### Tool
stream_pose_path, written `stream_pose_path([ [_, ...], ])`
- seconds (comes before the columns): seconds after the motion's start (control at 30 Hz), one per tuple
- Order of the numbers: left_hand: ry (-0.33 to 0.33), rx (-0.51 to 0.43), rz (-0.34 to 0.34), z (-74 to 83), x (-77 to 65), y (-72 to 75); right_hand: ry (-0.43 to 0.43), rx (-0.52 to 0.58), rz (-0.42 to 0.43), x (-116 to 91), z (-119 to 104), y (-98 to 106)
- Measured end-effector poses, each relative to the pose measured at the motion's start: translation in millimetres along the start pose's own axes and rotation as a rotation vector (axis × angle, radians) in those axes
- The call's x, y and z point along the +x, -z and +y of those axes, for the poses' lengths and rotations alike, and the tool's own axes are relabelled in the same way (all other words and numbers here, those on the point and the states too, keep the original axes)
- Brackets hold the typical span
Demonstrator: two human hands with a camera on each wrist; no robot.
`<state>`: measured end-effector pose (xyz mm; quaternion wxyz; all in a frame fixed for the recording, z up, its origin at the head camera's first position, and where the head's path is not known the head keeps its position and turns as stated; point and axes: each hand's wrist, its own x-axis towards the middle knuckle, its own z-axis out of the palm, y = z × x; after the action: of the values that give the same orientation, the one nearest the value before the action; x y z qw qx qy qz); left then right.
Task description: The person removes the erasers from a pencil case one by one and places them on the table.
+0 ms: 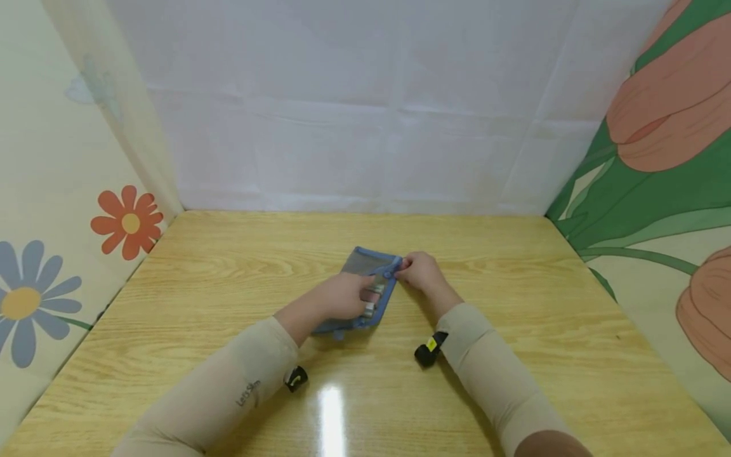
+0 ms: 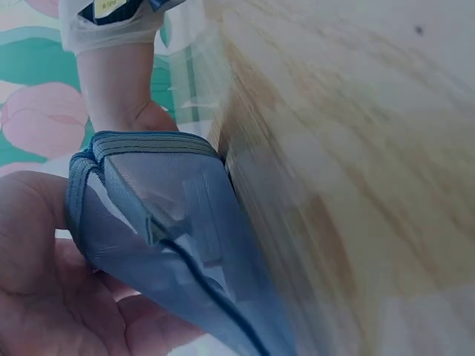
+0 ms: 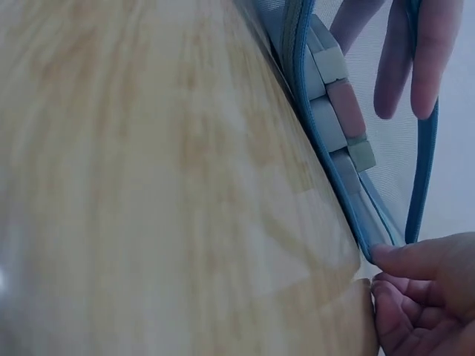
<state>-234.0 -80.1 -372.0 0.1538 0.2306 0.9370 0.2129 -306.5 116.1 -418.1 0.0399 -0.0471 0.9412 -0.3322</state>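
A blue-edged grey mesh zip pouch (image 1: 365, 261) lies tilted on the table, its zipped side apart. Inside it several small blocks, white, pink and green, show through the opening; a pink block (image 3: 346, 108) is among them. My right hand (image 1: 421, 271) pinches the pouch's corner between thumb and fingers. Over the pouch reaches my left hand (image 1: 342, 296), its fingers (image 3: 434, 63) straight and spread at the lifted blue edge. In the left wrist view, the left palm faces the camera beside the mesh, with some fingers partly hidden behind it.
The wood-grain table (image 1: 228, 254) runs back to a white cloth backdrop (image 1: 365, 127). Flower-printed panels stand at both sides, a red flower (image 1: 130, 222) on the left one. Black wrist cameras hang below each sleeve, the right one (image 1: 429, 349) near the tabletop.
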Motion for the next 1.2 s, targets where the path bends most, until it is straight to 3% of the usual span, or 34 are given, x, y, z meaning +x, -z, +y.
stream_pose_path([
  [0.1,0.015,-0.112,-0.029,-5.9,0.1,1.2,-0.032,0.061,-0.012,-1,1,1],
  [0.27,0.043,-0.234,-0.005,-17.1,-2.4,5.4,-0.086,0.184,-0.053,-4,-1,6],
  [0.5,-0.003,-0.419,-0.002,-32.0,-2.6,8.1,-0.073,0.128,-0.08,-8,-7,12],
  [0.67,-0.016,-0.471,-0.012,-38.7,-0.3,7.4,0.016,0.07,-0.123,-12,-8,17],
  [0.8,0.006,-0.459,-0.011,-42.8,-0.6,5.1,0.055,0.056,-0.147,-17,-8,25],
  [1.07,0.047,-0.5,-0.075,-48.3,-4.0,0.6,0.041,0.073,-0.195,-25,-10,39],
  [1.2,0.069,-0.504,-0.085,-48.8,-4.2,-0.3,0.084,0.091,-0.202,-30,-12,42],
])
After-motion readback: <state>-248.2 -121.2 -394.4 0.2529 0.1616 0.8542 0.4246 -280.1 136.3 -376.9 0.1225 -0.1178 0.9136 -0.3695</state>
